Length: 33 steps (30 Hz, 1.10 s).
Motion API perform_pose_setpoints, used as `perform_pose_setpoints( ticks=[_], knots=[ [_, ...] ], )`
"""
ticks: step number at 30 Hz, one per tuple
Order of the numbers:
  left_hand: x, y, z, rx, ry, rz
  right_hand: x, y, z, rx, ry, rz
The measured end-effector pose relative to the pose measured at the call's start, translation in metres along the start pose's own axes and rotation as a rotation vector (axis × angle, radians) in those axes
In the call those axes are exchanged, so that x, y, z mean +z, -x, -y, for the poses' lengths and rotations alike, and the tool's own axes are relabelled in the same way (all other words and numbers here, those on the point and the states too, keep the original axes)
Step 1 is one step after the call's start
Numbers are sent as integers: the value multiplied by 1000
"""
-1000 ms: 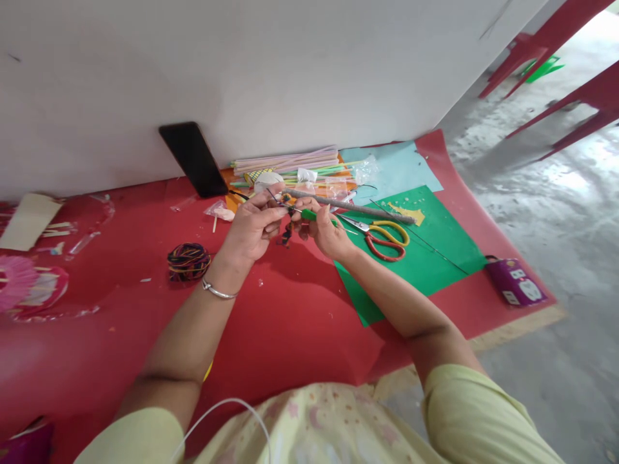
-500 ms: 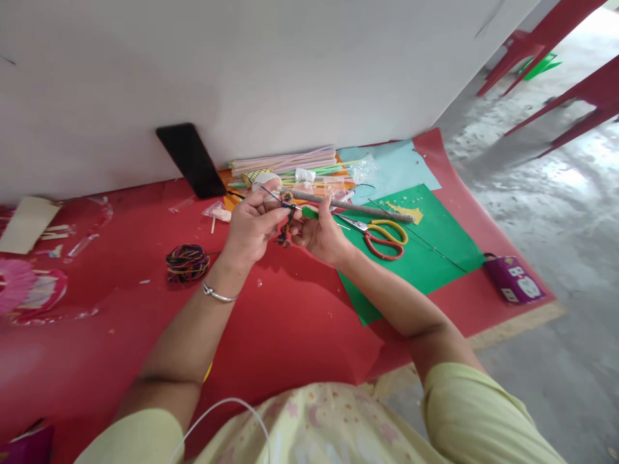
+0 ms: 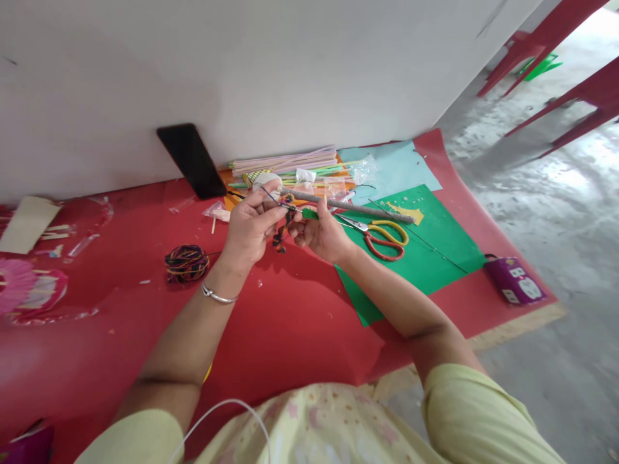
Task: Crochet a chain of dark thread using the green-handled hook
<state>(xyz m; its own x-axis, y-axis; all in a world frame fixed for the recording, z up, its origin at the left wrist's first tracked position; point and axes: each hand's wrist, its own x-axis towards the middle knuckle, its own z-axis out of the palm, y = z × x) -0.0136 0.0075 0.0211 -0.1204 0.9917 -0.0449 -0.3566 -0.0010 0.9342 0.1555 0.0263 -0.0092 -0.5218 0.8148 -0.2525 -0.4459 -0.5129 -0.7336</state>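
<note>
Over the red-covered table, my left hand [image 3: 249, 229] is closed in a pinch on a small piece of dark, multicoloured yarn work [image 3: 280, 237], which dangles below the fingers. My right hand [image 3: 324, 233] grips the green handle of a crochet hook [image 3: 309, 213]; its metal tip meets the yarn work at my left fingertips. Left of my left wrist lies a ball of multicoloured yarn [image 3: 186, 263], with a strand leading toward that hand. Just right of my right hand, scissors [image 3: 382, 238] with red and yellow handles rest on green paper [image 3: 367, 299].
A black phone [image 3: 191, 161] leans against the wall behind. Bundles of pastel sticks [image 3: 285, 161], a grey rod [image 3: 367, 209] and light blue paper [image 3: 391, 167] lie beyond my hands. A purple box [image 3: 515, 280] stands at the right edge, pink craft pieces [image 3: 17, 287] at the left.
The crochet hook and my fingers have shifted slightly at the yarn work, whose hanging end has swung a little left. Both hands keep their hold.
</note>
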Motion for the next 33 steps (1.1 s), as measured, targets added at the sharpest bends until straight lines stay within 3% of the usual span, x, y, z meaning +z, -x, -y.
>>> perform_pose_setpoints(
  ticks=[4,25,33],
  knots=[
    [-1,-1,0,44,-1,-24,-2,0,2,0,22,46],
    [-2,1,-2,101,35,-22,-3,3,8,-101,-18,6],
    [-1,0,-2,103,43,-22,1,3,11,-88,-45,-72]
  ],
)
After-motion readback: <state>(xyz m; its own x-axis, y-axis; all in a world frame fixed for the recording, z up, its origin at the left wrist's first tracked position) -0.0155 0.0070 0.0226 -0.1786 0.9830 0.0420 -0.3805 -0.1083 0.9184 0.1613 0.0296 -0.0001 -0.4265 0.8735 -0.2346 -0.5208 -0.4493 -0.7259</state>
